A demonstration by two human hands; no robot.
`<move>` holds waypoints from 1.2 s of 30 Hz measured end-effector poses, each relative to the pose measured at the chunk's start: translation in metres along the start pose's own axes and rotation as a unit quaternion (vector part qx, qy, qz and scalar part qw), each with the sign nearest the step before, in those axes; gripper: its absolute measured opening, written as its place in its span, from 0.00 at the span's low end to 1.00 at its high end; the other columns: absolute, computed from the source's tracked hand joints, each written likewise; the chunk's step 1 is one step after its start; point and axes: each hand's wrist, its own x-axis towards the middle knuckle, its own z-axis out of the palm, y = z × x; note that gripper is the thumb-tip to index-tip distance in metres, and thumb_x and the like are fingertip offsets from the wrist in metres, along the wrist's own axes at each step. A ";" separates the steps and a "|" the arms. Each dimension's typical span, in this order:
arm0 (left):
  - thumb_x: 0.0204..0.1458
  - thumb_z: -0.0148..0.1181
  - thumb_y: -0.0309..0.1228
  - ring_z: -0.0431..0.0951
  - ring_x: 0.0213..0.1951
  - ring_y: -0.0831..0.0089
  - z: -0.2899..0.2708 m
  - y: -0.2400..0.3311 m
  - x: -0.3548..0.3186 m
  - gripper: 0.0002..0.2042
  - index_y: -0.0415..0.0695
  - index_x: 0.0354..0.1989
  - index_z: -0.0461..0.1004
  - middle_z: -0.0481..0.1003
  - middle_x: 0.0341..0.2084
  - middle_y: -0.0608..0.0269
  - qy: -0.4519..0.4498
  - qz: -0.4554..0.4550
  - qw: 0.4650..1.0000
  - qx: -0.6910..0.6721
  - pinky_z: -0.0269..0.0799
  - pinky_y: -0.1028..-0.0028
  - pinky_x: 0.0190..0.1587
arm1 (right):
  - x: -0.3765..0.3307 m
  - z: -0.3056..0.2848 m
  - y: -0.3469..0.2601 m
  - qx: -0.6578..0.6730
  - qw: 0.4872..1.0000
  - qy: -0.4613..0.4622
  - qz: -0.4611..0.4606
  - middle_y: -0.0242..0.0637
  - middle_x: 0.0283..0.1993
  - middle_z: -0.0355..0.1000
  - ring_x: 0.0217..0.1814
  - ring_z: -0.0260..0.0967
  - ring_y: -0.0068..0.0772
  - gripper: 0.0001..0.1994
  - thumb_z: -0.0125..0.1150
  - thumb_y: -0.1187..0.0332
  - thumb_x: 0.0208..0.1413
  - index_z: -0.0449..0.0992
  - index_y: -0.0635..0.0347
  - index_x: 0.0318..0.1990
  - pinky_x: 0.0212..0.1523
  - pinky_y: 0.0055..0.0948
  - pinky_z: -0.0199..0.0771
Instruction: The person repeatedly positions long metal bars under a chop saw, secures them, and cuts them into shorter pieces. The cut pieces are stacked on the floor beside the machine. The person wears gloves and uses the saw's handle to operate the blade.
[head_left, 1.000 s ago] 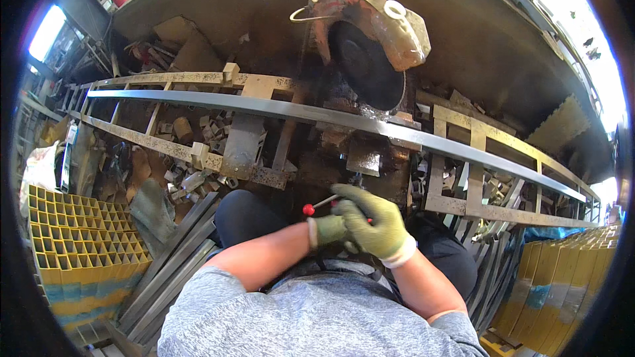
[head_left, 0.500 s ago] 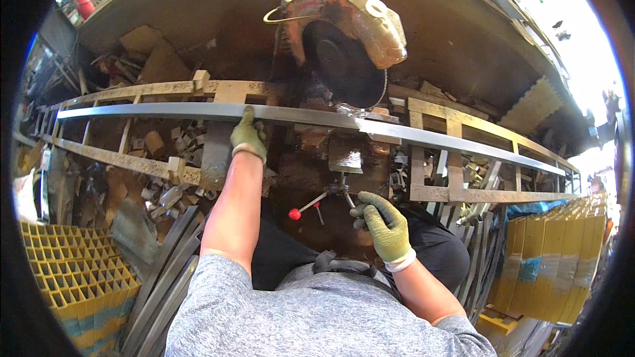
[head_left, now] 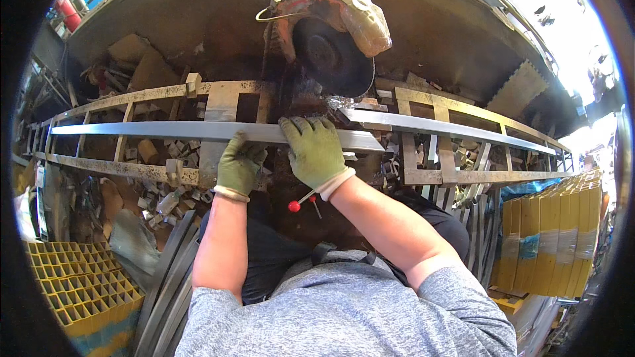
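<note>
A long grey metal bar (head_left: 145,130) lies across the left rack and reaches past the middle, with an angled cut at its right end. My gloved left hand (head_left: 239,168) grips its near side, thumb on top. Beside it, my gloved right hand (head_left: 316,152) is closed over the bar from above, close to that end. A second grey bar piece (head_left: 450,125) rests on the right rack, apart from the first and a little farther off. Beyond both stands a cut-off saw with a dark round blade (head_left: 331,56), raised above the bars. A red-knobbed clamp handle (head_left: 294,206) shows below my right hand.
Slatted metal racks, left (head_left: 149,173) and right (head_left: 456,175), carry the bars, with cut offcuts (head_left: 159,208) heaped below. Yellow bundled tubes (head_left: 86,277) stand at the near left, and a yellow stack (head_left: 549,241) at the near right. More dark bars lean by my legs.
My right hand has moved from the clamp handle onto the left bar. That bar has shifted toward me and rightward, so its cut end now sits nearer than the right piece.
</note>
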 end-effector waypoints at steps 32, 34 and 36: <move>0.68 0.80 0.49 0.81 0.64 0.58 0.072 0.109 -0.216 0.29 0.43 0.68 0.78 0.82 0.55 0.61 -0.224 0.447 0.857 0.123 0.68 0.43 0.83 | -0.054 -0.034 0.022 0.175 0.974 0.130 -0.065 0.47 0.74 0.79 0.77 0.76 0.61 0.42 0.82 0.68 0.48 0.78 0.54 0.76 0.80 0.60 0.74; 0.68 0.79 0.48 0.81 0.66 0.57 0.079 0.104 -0.233 0.29 0.44 0.68 0.79 0.83 0.57 0.60 -0.247 0.454 0.842 0.151 0.67 0.42 0.84 | -0.056 -0.039 0.023 0.184 0.969 0.147 -0.077 0.47 0.74 0.79 0.78 0.75 0.61 0.42 0.82 0.68 0.48 0.78 0.54 0.76 0.80 0.60 0.74; 0.68 0.80 0.48 0.81 0.67 0.56 0.085 0.100 -0.251 0.28 0.45 0.68 0.78 0.83 0.58 0.61 -0.252 0.449 0.843 0.156 0.66 0.41 0.84 | -0.059 -0.043 0.023 0.197 0.965 0.149 -0.088 0.48 0.74 0.79 0.78 0.75 0.62 0.43 0.82 0.68 0.48 0.78 0.54 0.76 0.80 0.60 0.74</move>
